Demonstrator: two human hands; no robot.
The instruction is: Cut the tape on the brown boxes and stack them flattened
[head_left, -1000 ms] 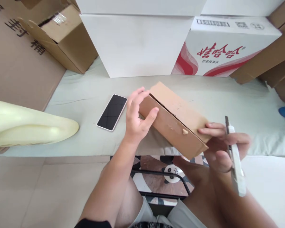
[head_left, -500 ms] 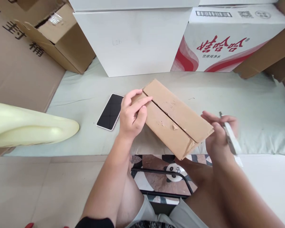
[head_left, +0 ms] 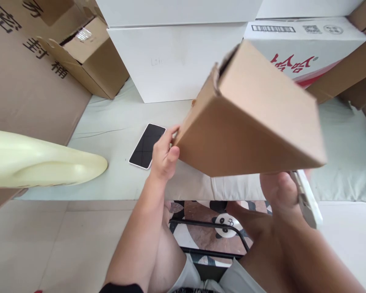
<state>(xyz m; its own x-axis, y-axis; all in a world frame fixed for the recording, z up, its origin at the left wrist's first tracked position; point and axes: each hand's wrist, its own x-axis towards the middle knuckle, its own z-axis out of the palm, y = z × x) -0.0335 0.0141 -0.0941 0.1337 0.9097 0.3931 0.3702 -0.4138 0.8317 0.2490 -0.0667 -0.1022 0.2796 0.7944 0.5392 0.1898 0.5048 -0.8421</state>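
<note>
A brown cardboard box [head_left: 244, 130] is tipped up above the covered surface, slightly blurred, with a plain side facing me and a gap along its upper left edge. My left hand [head_left: 164, 156] grips its lower left edge, the thumb in front and the fingertips partly hidden behind. Under the box's right end is my right hand [head_left: 282, 189], closed around a white utility knife [head_left: 306, 199] that points down and to the right. The box hides most of the right fingers and the knife's front end.
A black-screened phone [head_left: 146, 146] lies left of my left hand. White cartons [head_left: 177, 61] stand behind, beside a red-and-white printed carton [head_left: 305, 49]. Brown cartons [head_left: 100, 61] are at the back left. A pale yellow rounded object [head_left: 49, 158] juts in from the left.
The box has been lifted and turned over, so its seamed, torn face no longer shows. My left hand has shifted down its edge, and my right hand has moved underneath it with the knife.
</note>
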